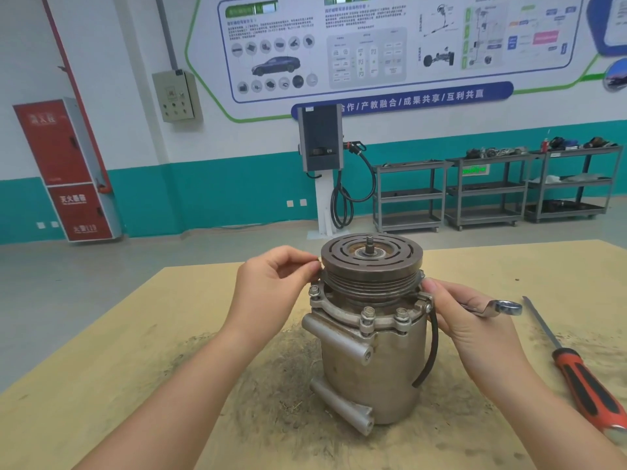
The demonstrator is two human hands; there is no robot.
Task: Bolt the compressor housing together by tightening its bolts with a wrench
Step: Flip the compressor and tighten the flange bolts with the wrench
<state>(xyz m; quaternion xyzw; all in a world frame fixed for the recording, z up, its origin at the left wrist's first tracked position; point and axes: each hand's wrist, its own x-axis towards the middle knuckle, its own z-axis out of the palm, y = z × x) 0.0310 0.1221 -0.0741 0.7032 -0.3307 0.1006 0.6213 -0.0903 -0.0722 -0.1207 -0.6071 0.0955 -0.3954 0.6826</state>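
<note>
Steel wrench [488, 308] in right hand [475, 330] — ring end pointing right.

The compressor [371, 334] stands upright mid-table [169, 334], pulley up. The left hand [271, 283] pinches at the pulley's left rim. The right hand [475, 320] grips a wrench [502, 307] against the compressor's right flange. A red-handled screwdriver [583, 385] lies near the table's right edge.
</note>
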